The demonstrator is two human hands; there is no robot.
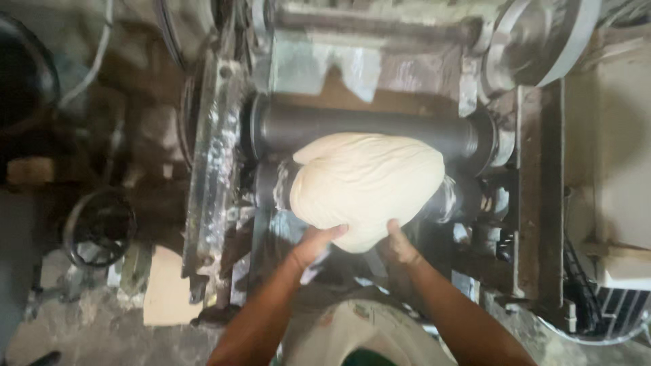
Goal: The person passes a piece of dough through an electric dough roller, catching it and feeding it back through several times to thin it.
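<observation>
Against the dark roller (366, 129) lies a pale dough mass (366, 186). The left hand (315, 244) and right hand (400, 245) press open-fingered under its near edge, gripping nothing.

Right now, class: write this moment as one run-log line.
left hand: under dough edge | right hand: gripping dough edge | dough mass: resting on dark rollers | machine frame: flour-dusted

Large pale cream dough mass (366, 186), smooth and rounded; lying across two dark rollers (359, 132).
</observation>
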